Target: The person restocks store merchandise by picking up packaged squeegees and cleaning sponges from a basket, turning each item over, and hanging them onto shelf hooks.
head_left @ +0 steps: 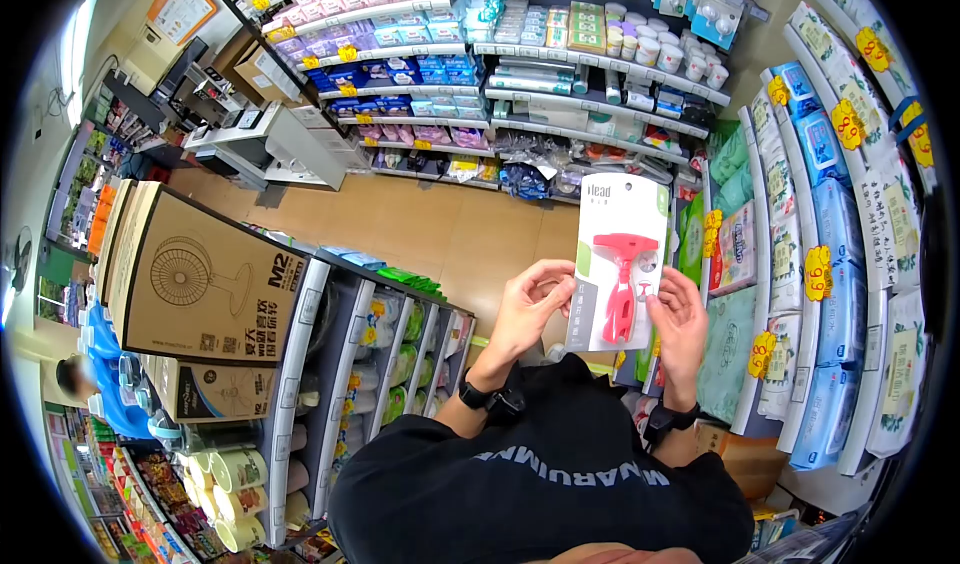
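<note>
Upright in front of my chest is a carded red corkscrew, on a white and grey backing with a hang hole at the top. My right hand grips the card's lower right edge, its thumb on the front. At the left edge, my left hand has its fingers curled and the thumb and fingertips pinched against the card. Part of those fingertips is hidden by the pack. Both wrists wear dark bands.
A shelf unit on my left carries boxed fans and paper rolls. To my right, shelves hold tissue packs with yellow price tags. Stocked shelves stand ahead beyond the tiled floor. A counter is at the far left.
</note>
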A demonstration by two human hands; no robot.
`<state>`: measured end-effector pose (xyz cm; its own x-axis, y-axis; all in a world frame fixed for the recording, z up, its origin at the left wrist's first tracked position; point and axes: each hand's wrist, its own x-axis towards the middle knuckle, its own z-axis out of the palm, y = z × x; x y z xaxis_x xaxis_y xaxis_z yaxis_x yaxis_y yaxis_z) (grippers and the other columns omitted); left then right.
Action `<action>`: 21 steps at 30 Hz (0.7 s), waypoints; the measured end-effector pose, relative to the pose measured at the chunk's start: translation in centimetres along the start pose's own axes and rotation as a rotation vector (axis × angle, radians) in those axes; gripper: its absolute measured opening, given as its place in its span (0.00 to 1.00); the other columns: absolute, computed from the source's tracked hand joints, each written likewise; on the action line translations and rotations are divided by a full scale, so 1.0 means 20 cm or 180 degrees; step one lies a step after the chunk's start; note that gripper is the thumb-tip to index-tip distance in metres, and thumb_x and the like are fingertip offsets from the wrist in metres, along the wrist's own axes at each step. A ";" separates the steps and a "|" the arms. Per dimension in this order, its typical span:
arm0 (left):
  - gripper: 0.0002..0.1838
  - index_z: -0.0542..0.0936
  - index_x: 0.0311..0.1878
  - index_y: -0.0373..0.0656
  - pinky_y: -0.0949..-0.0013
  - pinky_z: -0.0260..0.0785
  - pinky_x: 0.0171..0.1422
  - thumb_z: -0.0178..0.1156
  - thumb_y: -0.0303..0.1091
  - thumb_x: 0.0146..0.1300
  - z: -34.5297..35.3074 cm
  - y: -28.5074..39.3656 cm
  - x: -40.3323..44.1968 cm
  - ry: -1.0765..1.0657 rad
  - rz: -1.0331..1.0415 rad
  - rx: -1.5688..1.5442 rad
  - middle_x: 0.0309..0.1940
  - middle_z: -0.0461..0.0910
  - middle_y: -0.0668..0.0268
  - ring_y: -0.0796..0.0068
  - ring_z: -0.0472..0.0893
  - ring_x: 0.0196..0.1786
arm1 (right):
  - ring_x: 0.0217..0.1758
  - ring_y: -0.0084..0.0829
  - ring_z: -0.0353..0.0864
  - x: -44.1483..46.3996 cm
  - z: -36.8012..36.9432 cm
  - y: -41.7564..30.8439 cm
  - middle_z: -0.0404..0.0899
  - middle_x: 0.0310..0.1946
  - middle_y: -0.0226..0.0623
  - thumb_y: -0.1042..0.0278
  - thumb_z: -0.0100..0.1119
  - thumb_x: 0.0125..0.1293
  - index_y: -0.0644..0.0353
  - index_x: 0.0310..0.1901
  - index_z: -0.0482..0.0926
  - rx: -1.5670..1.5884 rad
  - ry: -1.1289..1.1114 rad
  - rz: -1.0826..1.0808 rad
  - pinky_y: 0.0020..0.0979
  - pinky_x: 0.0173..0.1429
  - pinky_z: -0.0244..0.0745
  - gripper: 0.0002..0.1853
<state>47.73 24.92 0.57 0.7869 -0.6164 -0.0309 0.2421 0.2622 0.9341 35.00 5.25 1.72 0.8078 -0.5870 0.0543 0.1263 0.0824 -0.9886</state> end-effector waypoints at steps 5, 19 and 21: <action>0.23 0.73 0.63 0.36 0.73 0.77 0.48 0.65 0.37 0.71 0.07 -0.04 0.00 -0.0080 -0.0142 -0.0093 0.53 0.77 0.64 0.78 0.81 0.48 | 0.52 0.22 0.81 0.00 -0.07 0.06 0.80 0.51 0.38 0.84 0.62 0.67 0.66 0.61 0.72 0.0140 -0.0067 0.0101 0.21 0.56 0.77 0.22; 0.47 0.50 0.80 0.38 0.64 0.71 0.66 0.60 0.57 0.71 0.17 -0.22 0.05 -0.0827 -0.0910 -0.0054 0.56 0.77 0.52 0.69 0.80 0.58 | 0.73 0.41 0.67 -0.03 -0.07 0.13 0.66 0.68 0.51 0.32 0.64 0.62 0.66 0.71 0.55 0.0375 -0.1110 0.0405 0.39 0.75 0.63 0.51; 0.48 0.50 0.80 0.39 0.66 0.71 0.64 0.61 0.57 0.70 0.19 -0.24 0.08 -0.0885 -0.0866 0.0098 0.54 0.78 0.53 0.71 0.80 0.55 | 0.75 0.41 0.65 -0.02 -0.06 0.15 0.64 0.70 0.52 0.32 0.66 0.61 0.66 0.72 0.53 0.0180 -0.1206 0.0271 0.40 0.75 0.62 0.54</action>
<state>45.68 19.91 -2.67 0.5112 -0.8392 -0.1854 0.4003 0.0416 0.9154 34.47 4.78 -1.37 0.9707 -0.2381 0.0310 0.0727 0.1684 -0.9830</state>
